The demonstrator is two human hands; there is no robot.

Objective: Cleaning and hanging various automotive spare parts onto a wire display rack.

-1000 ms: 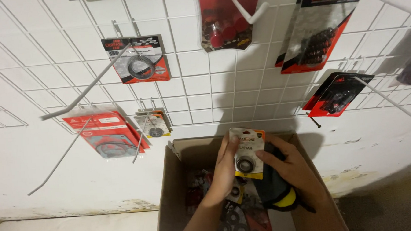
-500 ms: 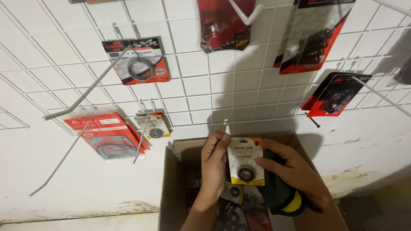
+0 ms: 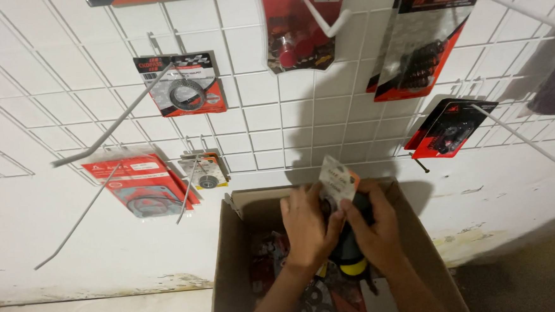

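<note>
Near edge: open cardboard box (image 3: 232, 266) on the floor against the wall, part-filled with more red-and-black packets (image 3: 277, 270) of round parts; contents in shadow, hard to count.

Above the box: both hands raised together. Left hand (image 3: 306, 227) and right hand (image 3: 373, 230) share one small carded packet (image 3: 337, 183). Left grip closed on the packet's near-left edge, thumb in front. Right grip closed on its lower right side; the right hand also carries a dark object with a yellow part (image 3: 353, 263) beneath it, kind unclear.

The packet: small, flat, pale card with an orange corner, tilted to the right. Its lower part is hidden behind the fingers. It sits clear of the box, just below the bottom rail of the wire grid (image 3: 256, 119), touching no hook.

Far: white grid panel on a white wall. Long bare hooks (image 3: 108, 128) stick out at left and right. Hung already: a ring packet (image 3: 182, 84), a red gasket packet (image 3: 136, 185), a small card (image 3: 203, 169) like the held one, a red-part bag (image 3: 299, 25), two black-red packs (image 3: 420, 38) (image 3: 447, 128).

Judgement: stocking is partly done; several hooks are bare, the box is far from emptied, and the held packet is not yet hung.
</note>
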